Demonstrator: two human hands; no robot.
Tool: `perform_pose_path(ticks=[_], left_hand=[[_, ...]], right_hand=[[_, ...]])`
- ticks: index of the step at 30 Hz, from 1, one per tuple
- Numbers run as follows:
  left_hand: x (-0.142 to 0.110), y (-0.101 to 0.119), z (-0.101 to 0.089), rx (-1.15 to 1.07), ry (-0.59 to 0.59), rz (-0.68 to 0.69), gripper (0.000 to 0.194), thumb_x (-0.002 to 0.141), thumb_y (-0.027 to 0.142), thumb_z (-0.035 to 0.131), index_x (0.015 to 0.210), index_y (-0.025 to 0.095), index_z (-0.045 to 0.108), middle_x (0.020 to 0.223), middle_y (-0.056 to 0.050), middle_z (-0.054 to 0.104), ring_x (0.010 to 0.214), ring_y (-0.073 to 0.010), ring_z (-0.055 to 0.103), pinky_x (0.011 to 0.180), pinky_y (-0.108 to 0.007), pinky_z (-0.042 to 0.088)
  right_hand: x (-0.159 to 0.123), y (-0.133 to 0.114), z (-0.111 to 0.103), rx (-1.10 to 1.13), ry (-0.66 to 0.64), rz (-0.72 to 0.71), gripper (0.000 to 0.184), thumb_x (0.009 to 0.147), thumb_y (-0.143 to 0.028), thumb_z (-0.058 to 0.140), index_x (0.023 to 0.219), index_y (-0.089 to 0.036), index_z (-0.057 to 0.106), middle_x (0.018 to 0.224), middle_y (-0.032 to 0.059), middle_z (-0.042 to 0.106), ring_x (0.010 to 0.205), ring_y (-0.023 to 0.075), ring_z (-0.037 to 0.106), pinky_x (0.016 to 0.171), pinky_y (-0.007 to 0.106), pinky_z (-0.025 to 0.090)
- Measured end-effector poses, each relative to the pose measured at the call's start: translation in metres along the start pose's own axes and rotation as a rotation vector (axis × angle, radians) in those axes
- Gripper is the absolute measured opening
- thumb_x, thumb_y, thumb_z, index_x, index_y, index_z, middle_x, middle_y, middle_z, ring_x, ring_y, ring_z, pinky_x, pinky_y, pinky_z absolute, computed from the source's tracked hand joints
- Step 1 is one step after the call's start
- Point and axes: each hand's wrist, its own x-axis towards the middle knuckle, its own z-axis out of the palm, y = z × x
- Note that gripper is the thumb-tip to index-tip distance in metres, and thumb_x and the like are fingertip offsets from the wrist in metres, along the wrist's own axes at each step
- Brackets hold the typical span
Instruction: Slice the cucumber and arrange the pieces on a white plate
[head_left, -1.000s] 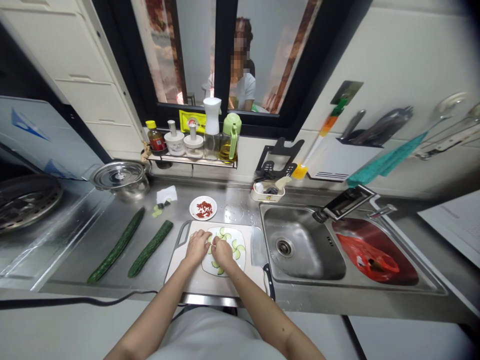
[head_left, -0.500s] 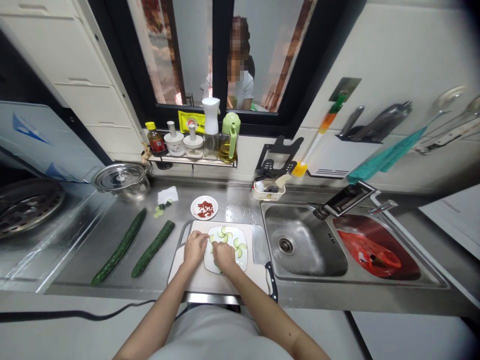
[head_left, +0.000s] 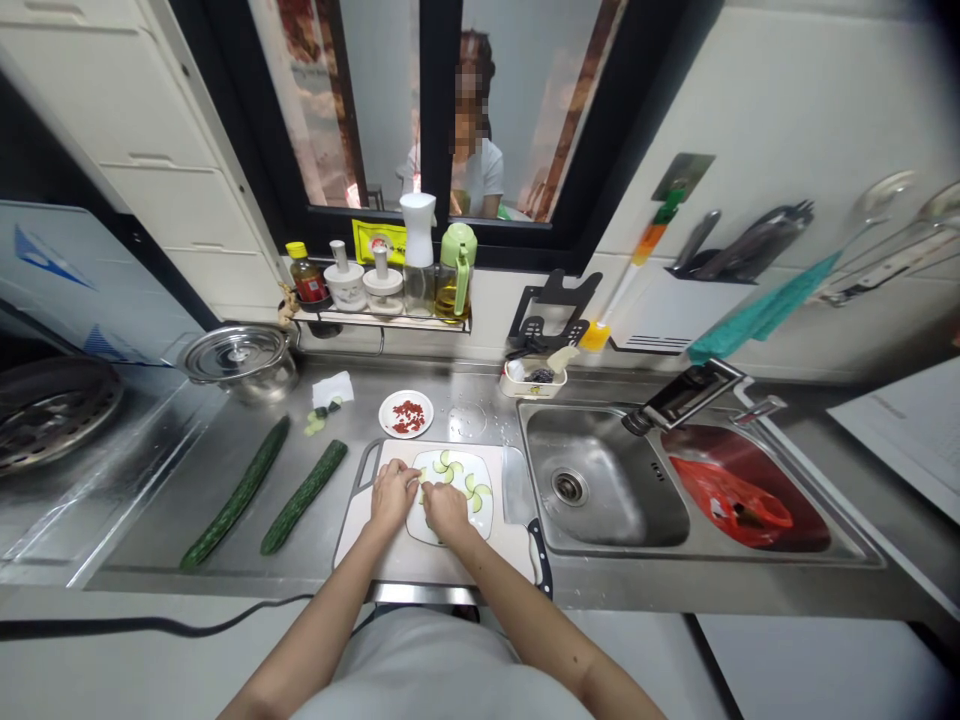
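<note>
A white square plate (head_left: 484, 520) rests on the pale cutting board (head_left: 375, 555). Thin cucumber slices (head_left: 478, 492) lie on it in curved, pinwheel-like groups. At the plate's left edge my left hand (head_left: 393, 494) is closed, its fingertips pinching at a cucumber slice. My right hand (head_left: 448, 510) is over the plate, also closed, fingertips down at a slice close to the left fingertips; the fingers partly hide the slices there. A knife (head_left: 517, 488) with a black handle lies along the board's right side. Behind the board stands a small white dish of red bits (head_left: 407, 414).
Two whole cucumbers (head_left: 304, 497) lie left of the board, near cucumber scraps (head_left: 315, 424) and white paper (head_left: 332, 389). A lidded steel pot (head_left: 238, 362) stands further back. On the right is a steel sink (head_left: 607, 500) with a red bag (head_left: 727, 500). Bottles line a shelf (head_left: 375, 316); a person shows in the window.
The view has shifted slightly. Both hands stay over the left part of the plate, with only small finger movements; the slices look arranged the same.
</note>
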Motion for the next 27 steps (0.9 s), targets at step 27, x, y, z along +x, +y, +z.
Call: perform_pose_path(ticks=[27], left_hand=[[-0.002,0.007,-0.004,0.034,0.012,-0.016,0.021,0.086,0.026,0.053,0.096,0.024,0.072,0.102,-0.006,0.058,0.097,-0.0212,0.051,0.089,-0.034,0.036]], right_hand=[[-0.003,0.005,-0.007,0.036,-0.02,0.023,0.026,0.092,-0.025,0.042,0.106,-0.022,0.064,0.1,0.0093,0.069,0.093,0.0202,0.063,0.072,0.027,0.04]])
